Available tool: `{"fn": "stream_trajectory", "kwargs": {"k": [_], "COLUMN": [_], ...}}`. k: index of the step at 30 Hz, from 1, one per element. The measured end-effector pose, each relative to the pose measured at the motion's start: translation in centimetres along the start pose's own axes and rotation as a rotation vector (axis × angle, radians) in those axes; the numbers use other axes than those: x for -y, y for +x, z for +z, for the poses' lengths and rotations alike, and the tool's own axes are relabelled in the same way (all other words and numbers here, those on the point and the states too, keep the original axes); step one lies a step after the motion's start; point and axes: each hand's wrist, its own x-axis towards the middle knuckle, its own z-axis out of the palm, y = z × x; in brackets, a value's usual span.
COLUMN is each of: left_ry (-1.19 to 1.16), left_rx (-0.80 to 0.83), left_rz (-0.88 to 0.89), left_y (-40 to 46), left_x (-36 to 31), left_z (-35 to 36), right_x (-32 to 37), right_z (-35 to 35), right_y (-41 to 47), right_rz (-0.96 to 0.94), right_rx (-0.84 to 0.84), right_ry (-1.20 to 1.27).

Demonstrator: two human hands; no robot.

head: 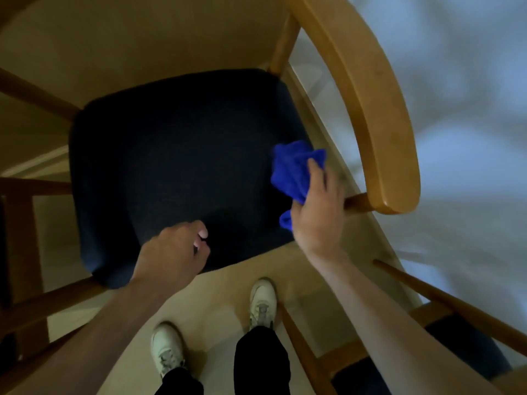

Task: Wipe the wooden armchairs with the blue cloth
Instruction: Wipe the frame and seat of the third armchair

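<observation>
A wooden armchair with a dark blue seat cushion fills the view below me. Its curved right armrest runs down the right side. My right hand is shut on the bunched blue cloth at the cushion's right edge, just inside the armrest's front post. My left hand is at the cushion's front edge with its fingers curled; I cannot tell whether it touches or grips the cushion.
A second wooden armchair with a dark seat stands at the lower right, close to my right forearm. Wooden rails of more furniture show at the left. My two white shoes stand on the pale floor before the seat.
</observation>
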Motion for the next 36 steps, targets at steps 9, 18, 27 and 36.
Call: {"fn": "stream_trajectory", "kwargs": {"k": [9,18,27,36], "left_ry": [-0.059,-0.083,0.119,0.079], "left_rx": [-0.056,-0.198,-0.165,-0.211], "left_rz": [0.012,-0.307,-0.406,-0.327], "left_y": [3.1,1.3,-2.0,-1.1], "left_x": [-1.9,6.9,12.8,10.2], "left_z": [0.2,-0.3,-1.9,-2.7], "right_x": [-0.1,13.1,20.6,12.3], "right_z": [1.8,9.5,13.4,7.4], "right_y": [7.7,-1.3,-6.1,1.6], "right_rz": [0.232,-0.018,-0.410,-0.288], "right_rx": [0.159,0.303,0.619,0.389], "right_ry": [-0.144,0.039,0.084,0.314]}}
